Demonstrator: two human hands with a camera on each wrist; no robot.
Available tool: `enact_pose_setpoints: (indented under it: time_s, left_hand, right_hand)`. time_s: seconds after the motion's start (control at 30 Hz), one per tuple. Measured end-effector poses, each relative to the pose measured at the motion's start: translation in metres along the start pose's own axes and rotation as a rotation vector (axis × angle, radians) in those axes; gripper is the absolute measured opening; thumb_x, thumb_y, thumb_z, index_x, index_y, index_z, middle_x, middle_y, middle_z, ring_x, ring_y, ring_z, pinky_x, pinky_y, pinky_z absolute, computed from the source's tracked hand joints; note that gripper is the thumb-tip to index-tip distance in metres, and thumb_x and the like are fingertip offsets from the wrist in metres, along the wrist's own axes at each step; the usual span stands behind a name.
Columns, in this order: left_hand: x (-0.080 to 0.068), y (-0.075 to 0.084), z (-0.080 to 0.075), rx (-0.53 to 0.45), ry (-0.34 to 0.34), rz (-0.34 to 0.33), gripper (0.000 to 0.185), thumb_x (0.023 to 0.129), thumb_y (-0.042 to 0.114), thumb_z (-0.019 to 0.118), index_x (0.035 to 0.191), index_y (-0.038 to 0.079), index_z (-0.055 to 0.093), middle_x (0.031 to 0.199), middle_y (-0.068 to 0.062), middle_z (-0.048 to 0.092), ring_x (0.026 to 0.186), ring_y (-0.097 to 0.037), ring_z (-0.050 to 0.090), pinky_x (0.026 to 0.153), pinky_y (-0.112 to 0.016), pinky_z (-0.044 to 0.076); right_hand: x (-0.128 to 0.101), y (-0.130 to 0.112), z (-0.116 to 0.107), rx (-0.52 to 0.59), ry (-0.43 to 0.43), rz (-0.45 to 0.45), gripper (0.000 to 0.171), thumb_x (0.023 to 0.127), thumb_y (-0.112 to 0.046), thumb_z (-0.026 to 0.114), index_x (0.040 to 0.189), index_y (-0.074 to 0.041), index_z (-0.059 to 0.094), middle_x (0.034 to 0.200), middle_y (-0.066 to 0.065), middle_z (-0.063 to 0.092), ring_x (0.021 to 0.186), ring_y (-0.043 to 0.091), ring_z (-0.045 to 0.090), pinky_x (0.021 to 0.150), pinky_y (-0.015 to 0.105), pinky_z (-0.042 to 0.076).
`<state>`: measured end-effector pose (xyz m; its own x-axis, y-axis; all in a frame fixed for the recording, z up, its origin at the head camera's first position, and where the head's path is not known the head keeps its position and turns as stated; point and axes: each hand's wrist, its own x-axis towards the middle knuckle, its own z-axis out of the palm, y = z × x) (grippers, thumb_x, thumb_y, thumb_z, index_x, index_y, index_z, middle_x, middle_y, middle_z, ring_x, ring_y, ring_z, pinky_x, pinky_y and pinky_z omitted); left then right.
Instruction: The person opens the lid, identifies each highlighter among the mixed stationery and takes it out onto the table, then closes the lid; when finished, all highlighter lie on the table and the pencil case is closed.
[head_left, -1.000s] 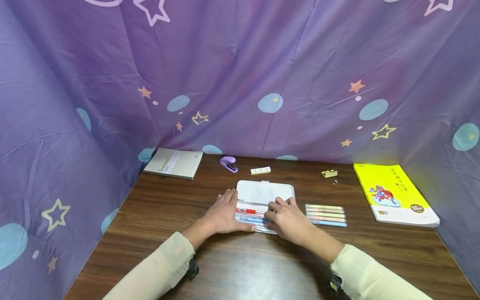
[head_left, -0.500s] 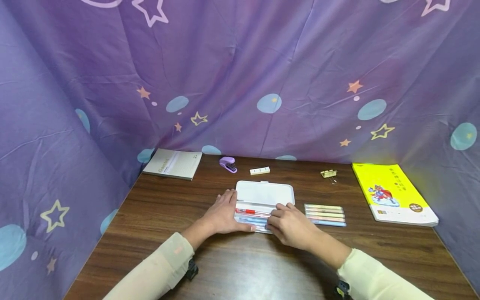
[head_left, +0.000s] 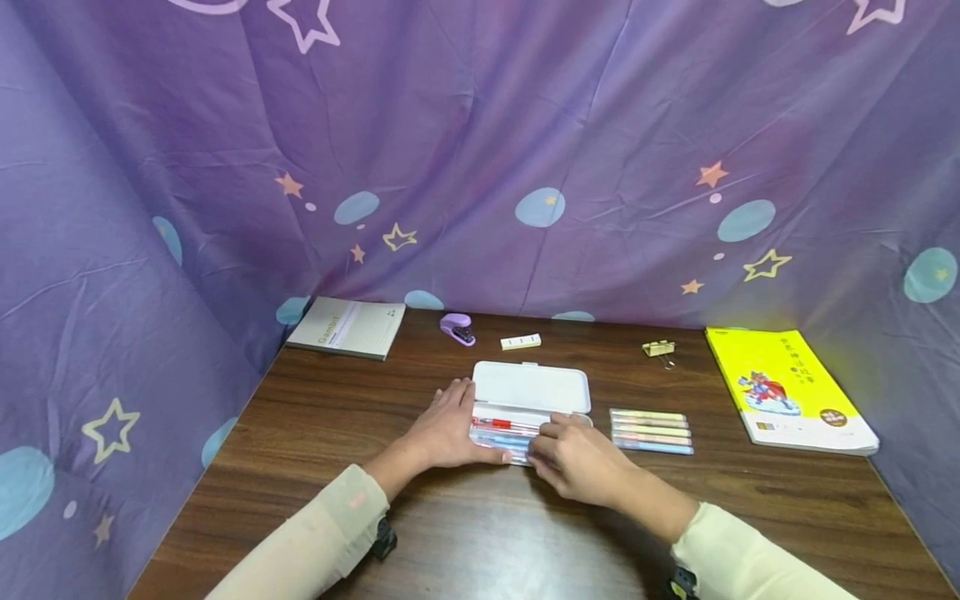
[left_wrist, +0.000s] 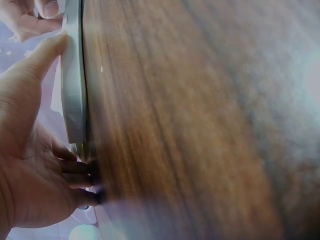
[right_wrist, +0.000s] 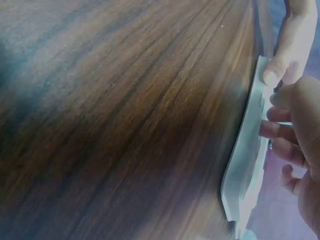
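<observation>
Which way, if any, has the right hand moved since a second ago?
Yes, slightly away from the white lid: in the head view, the right hand covered its near right corner, which now shows.

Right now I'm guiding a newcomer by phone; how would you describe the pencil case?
On the wooden table, find the left hand and right hand. By them lies a white pencil case, lid opened toward the purple curtain. Unlike its neighbours, it holds a red-marked pen.
</observation>
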<state>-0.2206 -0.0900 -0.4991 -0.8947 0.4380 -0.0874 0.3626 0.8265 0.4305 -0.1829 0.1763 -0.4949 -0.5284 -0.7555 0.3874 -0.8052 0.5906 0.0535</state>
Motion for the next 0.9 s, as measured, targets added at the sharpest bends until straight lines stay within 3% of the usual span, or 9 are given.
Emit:
enact_pose_setpoints:
  time_s: [0.17,0.43,0.63,0.9]
  left_hand:
    - [-0.001,0.000,0.000,0.005,-0.004,0.000,0.141,0.080,0.084,0.080,0.172,-0.006,0.023,0.179,-0.030,0.029,0.171,-0.044,0.023,0.141,-0.058,0.022]
    - [0.000,-0.001,-0.001,0.003,-0.016,-0.016,0.144,0.080,0.085,0.080,0.174,-0.005,0.018,0.181,-0.028,0.024,0.172,-0.043,0.020,0.142,-0.056,0.020]
    - [0.000,-0.001,0.000,0.000,-0.010,-0.012,0.144,0.079,0.085,0.080,0.173,-0.007,0.019,0.181,-0.030,0.025,0.171,-0.044,0.021,0.141,-0.057,0.022]
    - [0.000,0.000,0.000,0.000,-0.011,-0.013,0.143,0.080,0.083,0.080,0.173,-0.007,0.018,0.181,-0.029,0.025,0.172,-0.044,0.021,0.141,-0.056,0.022]
  right_hand:
    - [-0.002,-0.003,0.001,-0.027,-0.020,0.019,0.009,0.092,-0.025,0.087,0.094,-0.020,0.080,0.090,-0.006,0.078,0.082,0.014,0.062,0.073,0.037,0.059]
    - [0.003,-0.010,0.004,0.074,-0.001,0.085,0.012,0.089,-0.019,0.089,0.098,-0.015,0.081,0.092,-0.003,0.079,0.082,0.014,0.065,0.074,0.034,0.059]
    - [0.006,-0.014,0.003,0.042,-0.023,0.137,0.013,0.088,-0.021,0.090,0.096,-0.017,0.081,0.090,-0.004,0.081,0.079,0.015,0.063,0.070,0.031,0.053]
    - [0.012,-0.019,0.007,0.185,0.011,0.139,0.012,0.088,-0.013,0.089,0.097,-0.012,0.081,0.090,-0.002,0.082,0.079,0.012,0.066,0.073,0.030,0.061]
